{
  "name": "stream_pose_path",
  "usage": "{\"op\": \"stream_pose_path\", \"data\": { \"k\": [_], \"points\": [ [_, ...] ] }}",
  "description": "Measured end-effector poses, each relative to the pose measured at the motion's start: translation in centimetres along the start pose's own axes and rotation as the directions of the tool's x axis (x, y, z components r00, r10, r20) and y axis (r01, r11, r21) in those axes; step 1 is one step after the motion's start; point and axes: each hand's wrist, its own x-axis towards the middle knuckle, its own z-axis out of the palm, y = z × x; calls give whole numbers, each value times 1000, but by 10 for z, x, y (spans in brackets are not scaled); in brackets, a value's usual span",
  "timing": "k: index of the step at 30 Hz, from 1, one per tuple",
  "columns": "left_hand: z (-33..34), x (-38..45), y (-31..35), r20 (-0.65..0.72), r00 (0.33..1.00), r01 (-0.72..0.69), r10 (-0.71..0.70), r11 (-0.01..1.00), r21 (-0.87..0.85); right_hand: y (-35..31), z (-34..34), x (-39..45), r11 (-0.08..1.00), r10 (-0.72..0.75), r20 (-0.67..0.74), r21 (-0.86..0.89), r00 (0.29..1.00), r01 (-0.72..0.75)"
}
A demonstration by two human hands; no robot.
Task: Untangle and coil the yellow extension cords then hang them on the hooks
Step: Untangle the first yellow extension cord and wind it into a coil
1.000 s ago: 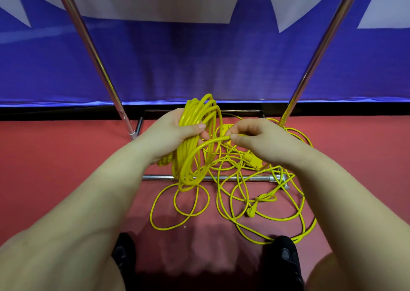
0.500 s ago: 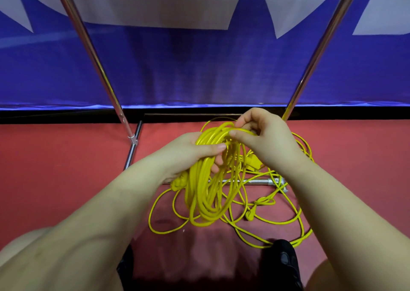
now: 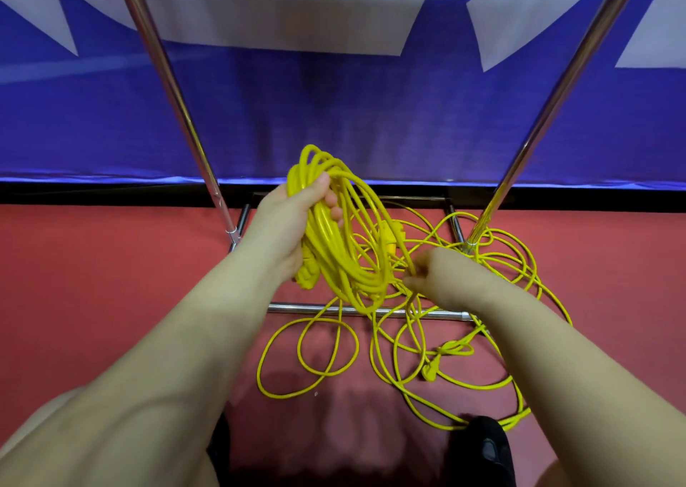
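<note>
My left hand point(image 3: 293, 223) grips a thick coil of yellow extension cord point(image 3: 345, 249), held up above the floor with several loops hanging from it. Lower and to the right, my right hand point(image 3: 438, 275) pinches a single strand running off the coil. A tangle of loose yellow cord point(image 3: 427, 341) lies spread on the red floor below both hands, with a yellow plug point(image 3: 430, 371) lying in it and a yellow socket block point(image 3: 389, 236) behind the coil. No hooks are in view.
A chrome rack stands ahead: two slanted uprights point(image 3: 174, 93) point(image 3: 557, 96) and a base bar point(image 3: 297, 307) across the floor. A blue banner point(image 3: 334, 108) hangs behind it. My black shoes point(image 3: 482, 445) sit at the bottom edge.
My left hand has lifted the coil higher and further away. My right hand has left the top of the coil and dropped down to the right, taking hold of a strand.
</note>
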Motion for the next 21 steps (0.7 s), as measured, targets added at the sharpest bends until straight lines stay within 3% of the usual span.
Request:
{"op": "stream_pose_path", "data": {
  "k": [1,3,5,7,11,12,19,21],
  "points": [
    [-2,3,1,-28,999,-30,30,1000,-4,-1,-3,1,998,-4,-44,62,999,7],
    [-7,7,2,-52,995,-84,87,995,57,-8,-9,-2,904,-27,-77,423,997,57],
    [-11,9,1,-25,992,-119,125,977,178,-17,-16,-7,615,-53,-28,787,998,55],
    [-12,7,-2,28,991,-130,128,941,312,-24,-24,-12,386,-61,6,922,998,18],
    [-10,-2,-8,214,977,-119,20,879,461,-25,-34,-10,-34,23,89,996,996,-88],
    [-9,-4,-10,252,968,-112,-9,879,464,-24,-35,-9,-94,41,99,991,994,-95],
    [-4,-11,-14,342,933,-59,-115,886,459,-23,-39,-9,-383,54,85,922,995,-57],
    [-3,-13,-16,345,929,-55,-132,874,483,-22,-41,-10,-419,61,45,908,997,-15]
  ]
}}
